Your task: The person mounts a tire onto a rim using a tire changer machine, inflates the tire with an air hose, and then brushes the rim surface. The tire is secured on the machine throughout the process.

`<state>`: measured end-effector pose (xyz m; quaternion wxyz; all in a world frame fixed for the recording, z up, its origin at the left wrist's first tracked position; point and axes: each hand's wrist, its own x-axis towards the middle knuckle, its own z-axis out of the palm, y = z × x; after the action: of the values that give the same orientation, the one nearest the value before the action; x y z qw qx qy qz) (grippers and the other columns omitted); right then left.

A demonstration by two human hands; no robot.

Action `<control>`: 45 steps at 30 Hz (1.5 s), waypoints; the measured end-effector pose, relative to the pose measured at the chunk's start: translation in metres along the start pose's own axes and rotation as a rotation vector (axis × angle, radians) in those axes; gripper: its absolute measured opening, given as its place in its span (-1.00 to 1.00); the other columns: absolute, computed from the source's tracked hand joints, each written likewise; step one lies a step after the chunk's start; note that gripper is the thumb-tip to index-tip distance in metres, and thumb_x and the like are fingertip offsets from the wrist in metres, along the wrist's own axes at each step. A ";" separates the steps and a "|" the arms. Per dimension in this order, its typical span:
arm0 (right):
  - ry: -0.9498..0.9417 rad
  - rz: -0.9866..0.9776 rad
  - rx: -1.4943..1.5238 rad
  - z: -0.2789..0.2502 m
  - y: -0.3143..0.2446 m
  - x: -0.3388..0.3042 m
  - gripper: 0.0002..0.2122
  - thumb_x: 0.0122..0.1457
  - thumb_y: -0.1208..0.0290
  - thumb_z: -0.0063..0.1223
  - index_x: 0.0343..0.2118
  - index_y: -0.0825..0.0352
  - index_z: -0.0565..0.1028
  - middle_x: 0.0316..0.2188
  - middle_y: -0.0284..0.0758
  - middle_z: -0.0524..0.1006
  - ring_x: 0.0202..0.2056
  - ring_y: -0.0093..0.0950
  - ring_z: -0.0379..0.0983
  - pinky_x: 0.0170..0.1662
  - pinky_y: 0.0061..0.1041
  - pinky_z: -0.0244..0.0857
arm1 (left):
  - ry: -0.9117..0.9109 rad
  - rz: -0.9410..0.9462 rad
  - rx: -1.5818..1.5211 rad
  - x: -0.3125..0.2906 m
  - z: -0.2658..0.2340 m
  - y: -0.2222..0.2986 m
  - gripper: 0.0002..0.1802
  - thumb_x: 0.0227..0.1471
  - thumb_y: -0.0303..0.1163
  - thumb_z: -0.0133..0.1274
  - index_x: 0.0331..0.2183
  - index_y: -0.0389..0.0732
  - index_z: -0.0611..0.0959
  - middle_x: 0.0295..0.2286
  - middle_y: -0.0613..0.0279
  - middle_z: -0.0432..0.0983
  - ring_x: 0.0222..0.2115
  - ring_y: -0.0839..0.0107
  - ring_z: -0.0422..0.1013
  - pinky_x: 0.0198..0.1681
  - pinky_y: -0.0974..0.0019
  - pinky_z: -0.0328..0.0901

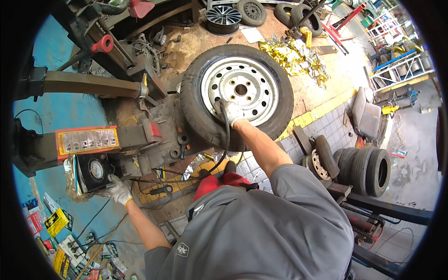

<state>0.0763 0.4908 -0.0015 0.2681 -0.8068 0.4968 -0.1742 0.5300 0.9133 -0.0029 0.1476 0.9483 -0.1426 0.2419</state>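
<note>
Worn on the person's head as the left of a side-by-side pair, a fisheye camera is looking steeply down and ahead, holding the steel wheel (pixel 253 91) near in the upper middle of its round view. On the near side of that wheel, the wearer's grey shirt (pixel 270 228) is looming largest, so closely is the lens peering over it. The wide view is also stretching to the stacked tyres (pixel 359 170) right of the wheel and the spoked rim (pixel 224 17) beyond it, both showing smaller.
</note>
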 end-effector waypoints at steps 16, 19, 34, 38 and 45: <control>-0.392 0.095 0.447 -0.039 0.042 -0.005 -0.56 0.34 0.19 0.25 0.16 0.39 0.58 -0.04 -0.16 0.67 -0.11 -0.39 0.62 -0.05 -0.41 0.49 | -0.033 -0.063 -0.682 0.004 0.023 -0.014 -0.03 0.29 0.05 0.19 0.38 -0.39 0.15 0.26 -0.15 0.32 0.19 0.06 0.37 0.31 0.12 0.33; -0.425 0.112 0.547 -0.046 0.047 -0.013 -0.55 0.36 0.22 0.19 0.19 0.41 0.55 -0.16 -0.22 0.68 -0.24 -0.48 0.60 -0.20 -0.46 0.51 | 0.092 0.051 -0.279 -0.005 0.014 0.007 0.32 0.16 0.07 0.29 0.43 -0.55 -0.19 0.38 -0.52 -0.04 0.39 -0.31 0.08 0.38 -0.17 0.22; -0.234 0.177 0.504 -0.037 0.041 -0.044 -0.54 0.34 0.30 0.25 0.26 0.31 0.51 -0.11 -0.23 0.67 -0.10 -0.50 0.56 -0.02 -0.45 0.47 | 0.143 0.112 -0.230 -0.003 0.002 0.019 0.32 0.17 0.11 0.27 0.45 -0.46 -0.19 0.42 -0.44 -0.16 0.45 -0.28 -0.08 0.45 -0.19 0.09; -0.165 0.144 0.326 -0.062 0.012 -0.070 -0.50 0.29 0.38 0.20 0.31 0.23 0.45 0.06 0.02 0.62 0.08 -0.14 0.60 0.19 -0.26 0.44 | 0.141 0.101 -0.196 -0.003 0.005 0.005 0.36 0.15 0.16 0.27 0.45 -0.46 -0.20 0.42 -0.45 -0.17 0.44 -0.29 -0.05 0.44 -0.16 0.12; 0.023 -0.298 0.181 -0.039 0.000 -0.089 -0.50 0.28 0.39 0.23 0.29 0.17 0.46 0.24 -0.04 0.46 0.24 -0.01 0.42 0.35 -0.16 0.29 | -0.167 -0.022 0.193 0.001 0.008 -0.009 0.35 0.19 0.28 0.15 0.42 -0.60 -0.14 0.34 -0.66 -0.04 0.32 -0.42 0.16 0.26 -0.17 0.34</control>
<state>0.0158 0.5601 0.0283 0.3049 -0.8421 0.3570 -0.2652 0.5378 0.9188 -0.0114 0.0459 0.9764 -0.1202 0.1733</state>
